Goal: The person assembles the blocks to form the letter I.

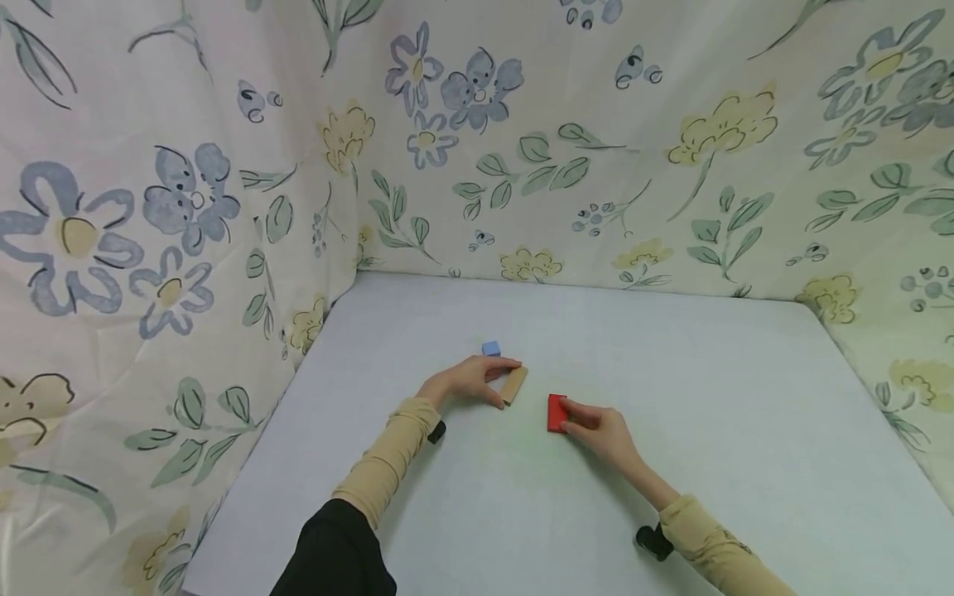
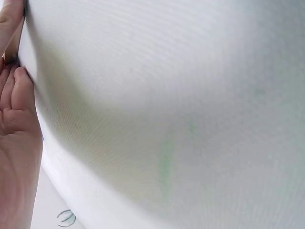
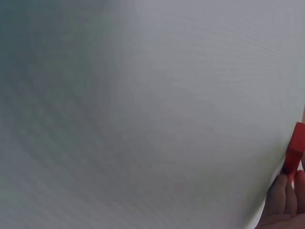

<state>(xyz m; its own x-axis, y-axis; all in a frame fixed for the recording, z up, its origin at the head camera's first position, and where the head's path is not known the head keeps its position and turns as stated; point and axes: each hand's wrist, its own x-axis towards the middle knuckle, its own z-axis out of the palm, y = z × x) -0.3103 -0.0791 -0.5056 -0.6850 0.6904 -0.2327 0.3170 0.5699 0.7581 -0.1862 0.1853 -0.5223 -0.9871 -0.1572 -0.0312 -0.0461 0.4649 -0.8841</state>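
On the white table, my left hand (image 1: 473,379) holds a flat, light wooden block (image 1: 515,385) by its two ends, thumb at the near end and fingers at the far one. In the left wrist view only part of this hand (image 2: 19,129) and a sliver of the wooden block (image 2: 13,45) show at the left edge. To the right, my right hand (image 1: 607,432) pinches a red block (image 1: 556,413) between thumb and fingers. The red block (image 3: 295,148) also shows at the right edge of the right wrist view. A small blue cube (image 1: 490,348) sits just beyond my left hand, apart from it.
The white table (image 1: 708,372) stretches out around both hands. A floral curtain (image 1: 522,190) hangs along its back and left side. Dark wrist-worn cameras, one a black piece (image 1: 653,543) under the right forearm, sit close to the tabletop.
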